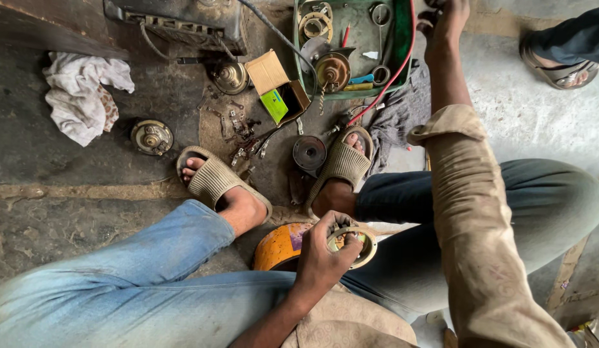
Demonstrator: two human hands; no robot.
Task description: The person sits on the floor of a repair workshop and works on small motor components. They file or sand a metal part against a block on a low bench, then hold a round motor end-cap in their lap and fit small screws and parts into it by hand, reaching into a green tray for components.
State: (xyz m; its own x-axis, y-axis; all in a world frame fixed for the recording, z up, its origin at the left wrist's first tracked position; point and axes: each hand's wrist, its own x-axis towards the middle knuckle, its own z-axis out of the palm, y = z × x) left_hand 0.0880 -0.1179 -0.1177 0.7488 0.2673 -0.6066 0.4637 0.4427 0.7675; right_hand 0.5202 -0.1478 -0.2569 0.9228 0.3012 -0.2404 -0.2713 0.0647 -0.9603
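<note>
My left hand [325, 254] grips a round metal ring-shaped part [357, 245] with a pale rim, held low between my knees. Just to its left sits an orange and yellow tin [280, 248]. My right arm, in a tan sleeve, stretches far forward. My right hand [446, 18] is at the top edge of the view, beside the right rim of a green tray [402, 38] and a red cable [393, 74]. Its fingers are partly cut off, so I cannot see whether they hold anything.
The green tray holds rings, discs and a brown round part [333, 69]. On the floor lie an open cardboard box [273, 87], a black disc [309, 153], another round metal part [151, 136], small screws, a white rag [80, 93] and a grey cloth [396, 116]. Another person's sandalled foot [560, 67] is at the top right.
</note>
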